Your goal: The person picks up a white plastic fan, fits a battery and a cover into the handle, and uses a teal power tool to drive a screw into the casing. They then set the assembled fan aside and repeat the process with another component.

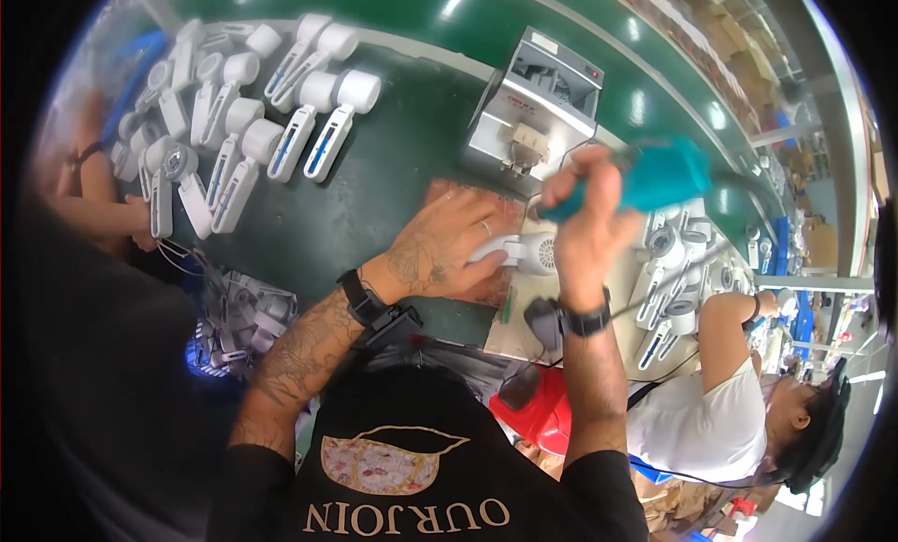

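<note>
My left hand (441,247) is closed over the handle of a white handheld fan (537,253), pressing it down on a reddish-brown mat (482,291). The fan's round vented head sticks out to the right of my fingers. Above and right of that head, my right hand (591,210) grips a teal electric screwdriver (666,174), held sideways and smeared by motion. Its tip points left, toward the front of a silver-grey screw feeder (485,142). I cannot tell whether the tip touches anything.
White handheld fans (318,135) lie in rows at the far left, and more fans (664,247) sit at the right. A basket of fan parts (245,322) stands at the lower left. A red stool (538,413) is below the bench. Co-workers sit on both sides.
</note>
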Available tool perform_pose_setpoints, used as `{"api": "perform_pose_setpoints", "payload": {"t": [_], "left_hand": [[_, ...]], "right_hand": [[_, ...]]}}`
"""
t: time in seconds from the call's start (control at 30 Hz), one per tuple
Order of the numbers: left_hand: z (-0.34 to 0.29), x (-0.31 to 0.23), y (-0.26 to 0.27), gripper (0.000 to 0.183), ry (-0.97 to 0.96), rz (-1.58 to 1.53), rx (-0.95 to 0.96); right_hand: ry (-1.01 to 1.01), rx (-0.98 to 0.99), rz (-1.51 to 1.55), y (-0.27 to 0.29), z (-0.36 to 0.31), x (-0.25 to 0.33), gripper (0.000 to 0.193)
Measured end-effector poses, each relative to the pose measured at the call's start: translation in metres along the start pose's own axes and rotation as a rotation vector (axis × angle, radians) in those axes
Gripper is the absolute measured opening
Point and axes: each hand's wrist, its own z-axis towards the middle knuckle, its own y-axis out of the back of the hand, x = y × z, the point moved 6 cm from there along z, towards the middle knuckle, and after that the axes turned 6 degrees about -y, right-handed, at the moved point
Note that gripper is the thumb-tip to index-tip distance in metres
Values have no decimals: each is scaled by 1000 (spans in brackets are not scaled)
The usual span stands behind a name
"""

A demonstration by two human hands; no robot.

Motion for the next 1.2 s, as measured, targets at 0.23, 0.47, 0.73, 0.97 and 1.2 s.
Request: {"api": "perform_pose_setpoints", "payload": {"t": [0.23, 0.47, 0.73, 0.97, 1.2], "left_hand": [[1, 0, -3, 32, -4, -29, 16], [-1, -3, -1, 38, 5, -21, 44], [6, -4, 6, 46, -102, 46, 30], [9, -20, 5, 52, -148, -1, 4], [-39, -13, 56, 37, 251, -101, -223]], "right_hand": [[-38, 26, -18, 27, -42, -8, 57], [-65, 53, -11, 23, -48, -13, 56], [3, 68, 20, 12, -55, -25, 49], [-105, -55, 59, 42, -61, -24, 42], [159, -228, 445, 72, -81, 46, 55]]}}
